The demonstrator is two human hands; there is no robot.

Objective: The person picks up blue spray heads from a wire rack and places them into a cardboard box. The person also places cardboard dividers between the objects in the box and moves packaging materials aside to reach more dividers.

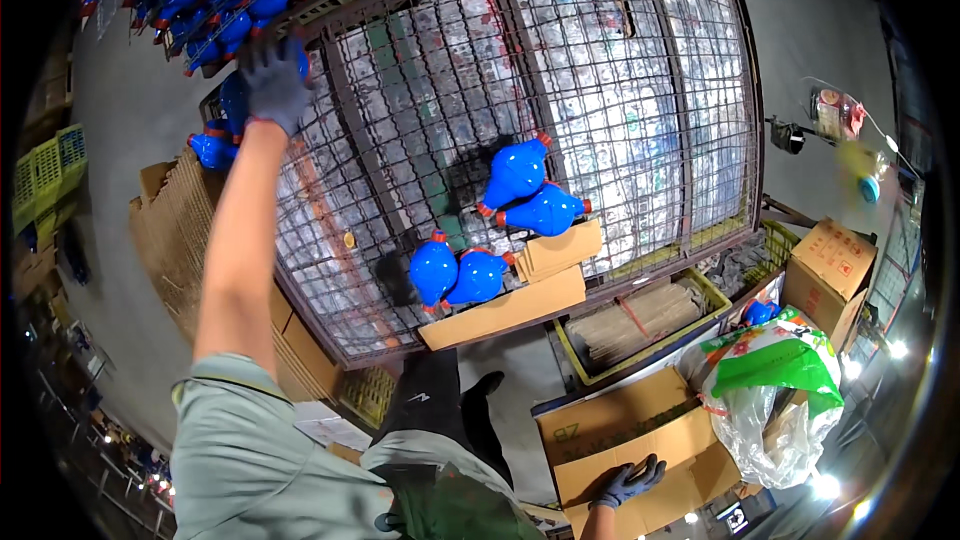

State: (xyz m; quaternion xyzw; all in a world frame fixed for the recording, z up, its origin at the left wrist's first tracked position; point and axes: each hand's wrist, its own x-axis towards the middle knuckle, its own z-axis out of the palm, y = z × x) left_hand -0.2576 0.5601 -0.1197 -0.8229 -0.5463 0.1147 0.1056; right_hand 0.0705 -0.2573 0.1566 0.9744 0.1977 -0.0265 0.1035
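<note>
My left hand [275, 90], in a dark grey glove, reaches to the far left beside the wire-mesh table. Its fingers are stretched and spread over blue bulb-shaped plastic pieces with red ends; a blue piece [233, 98] shows beside it. What lies under the palm is hidden. My right hand [632, 482], also gloved, rests with fingers apart on a flap of an open cardboard box [610, 420] at the lower right. On the mesh lie one pair of blue bulbs [518, 170] near the middle and another pair [434, 270] nearer me, beside folded cardboard strips [510, 308].
A rack of many blue bulbs [270, 0] stands at the far left. Flat cardboard stacks [175, 230] line the table's left side. Nearer right are a yellow crate [720, 302] holding cardboard sheets, a closed carton [830, 260] and a plastic bag [775, 390]. The mesh table [620, 90] has a metal frame.
</note>
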